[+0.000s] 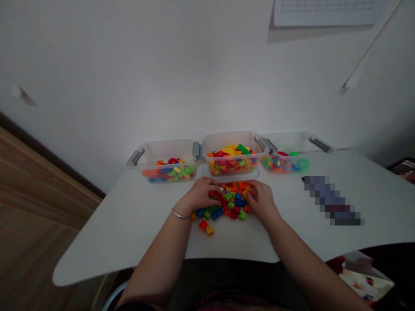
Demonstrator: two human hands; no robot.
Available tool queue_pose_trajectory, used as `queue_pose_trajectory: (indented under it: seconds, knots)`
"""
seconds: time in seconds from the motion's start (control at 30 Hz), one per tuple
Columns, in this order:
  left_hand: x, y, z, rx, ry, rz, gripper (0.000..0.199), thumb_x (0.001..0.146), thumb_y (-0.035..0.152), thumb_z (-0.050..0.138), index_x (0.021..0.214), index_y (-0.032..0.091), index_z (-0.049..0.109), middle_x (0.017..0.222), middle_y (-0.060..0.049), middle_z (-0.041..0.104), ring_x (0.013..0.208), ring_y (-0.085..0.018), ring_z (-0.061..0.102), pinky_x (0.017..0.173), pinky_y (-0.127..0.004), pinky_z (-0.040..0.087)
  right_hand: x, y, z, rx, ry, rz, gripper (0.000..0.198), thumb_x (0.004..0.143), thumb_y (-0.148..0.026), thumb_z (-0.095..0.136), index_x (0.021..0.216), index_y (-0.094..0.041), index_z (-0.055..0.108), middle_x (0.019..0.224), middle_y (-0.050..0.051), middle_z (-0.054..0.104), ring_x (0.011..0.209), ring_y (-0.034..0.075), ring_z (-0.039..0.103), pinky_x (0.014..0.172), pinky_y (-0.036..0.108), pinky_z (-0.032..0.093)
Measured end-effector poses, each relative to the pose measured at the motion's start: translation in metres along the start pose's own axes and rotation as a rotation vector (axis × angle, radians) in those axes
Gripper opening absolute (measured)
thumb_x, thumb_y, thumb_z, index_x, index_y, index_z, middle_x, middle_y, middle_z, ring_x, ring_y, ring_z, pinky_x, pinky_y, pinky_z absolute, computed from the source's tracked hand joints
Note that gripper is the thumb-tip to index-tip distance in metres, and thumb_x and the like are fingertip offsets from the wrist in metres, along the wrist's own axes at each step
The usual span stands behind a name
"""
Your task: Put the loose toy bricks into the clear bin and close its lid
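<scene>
A heap of toy building bricks (231, 201) in red, orange, blue, green and yellow lies on the white table, between my two hands. My left hand (203, 193) curves over the heap's left side, fingers bent and apart from the thumb, touching bricks. At the right edge, my right hand (262, 199) rests against the bricks with thumb and fingers spread. No brick is visibly gripped in either hand, though some fingertips are hard to make out. A red brick (203, 224) and a yellow brick (210, 230) sit apart from the heap, nearer to me.
Along the wall stand three clear plastic boxes: a left box (168, 169), a middle box (231, 163) and a right box (285, 162), each holding coloured pieces. A pixelated long object (330, 201) lies on the table (129, 237) at right. Paper (324, 15) hangs above.
</scene>
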State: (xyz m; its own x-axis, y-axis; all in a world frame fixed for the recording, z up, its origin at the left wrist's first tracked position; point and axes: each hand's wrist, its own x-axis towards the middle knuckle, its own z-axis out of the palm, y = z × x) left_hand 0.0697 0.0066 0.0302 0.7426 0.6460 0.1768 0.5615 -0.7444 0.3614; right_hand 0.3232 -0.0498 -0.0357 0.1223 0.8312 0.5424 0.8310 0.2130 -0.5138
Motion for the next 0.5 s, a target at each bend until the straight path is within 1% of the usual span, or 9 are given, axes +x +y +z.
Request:
queue_pose_trajectory:
  seconds: [0.13,0.27,0.4,0.5]
  knots:
    - [0.0016,0.0024,0.0015,-0.012,0.005,0.002,0.030,0.070,0.039,0.079,0.096,0.028,0.074,0.108,-0.003,0.064,0.106,-0.023,0.053,0.097,-0.038,0.041,0.0010,0.0009,0.0007,0.060,-0.003,0.005,0.035,0.081,-0.034,0.049,0.107,-0.015,0.062,0.110,0.014,0.067,0.104,0.029,0.057,0.095,0.049,0.043]
    - [0.0021,0.0036,0.0022,-0.047,0.032,0.002,0.028,0.069,0.036,0.080,0.094,0.026,0.073,0.105,-0.004,0.065,0.106,-0.023,0.052,0.097,-0.038,0.042,0.0023,0.0016,-0.0005,0.109,-0.005,0.032,0.033,0.078,-0.033,0.050,0.104,-0.018,0.062,0.104,0.012,0.067,0.099,0.028,0.058,0.091,0.048,0.045]
    - [0.0025,0.0050,0.0027,-0.122,0.057,0.015,0.026,0.070,0.035,0.079,0.091,0.022,0.071,0.100,-0.004,0.067,0.105,-0.023,0.054,0.097,-0.039,0.043,0.0029,0.0040,-0.0009,0.140,0.083,0.107,0.035,0.078,-0.034,0.049,0.107,-0.019,0.061,0.110,0.013,0.065,0.105,0.028,0.056,0.096,0.050,0.042]
    - [0.0024,0.0058,0.0023,-0.213,0.126,-0.032,0.023,0.073,0.031,0.076,0.092,0.020,0.067,0.094,-0.004,0.066,0.096,-0.021,0.058,0.090,-0.037,0.047,0.0031,0.0085,0.0014,0.193,0.100,0.178,0.039,0.077,-0.036,0.050,0.110,-0.017,0.059,0.112,0.015,0.063,0.107,0.029,0.056,0.097,0.051,0.042]
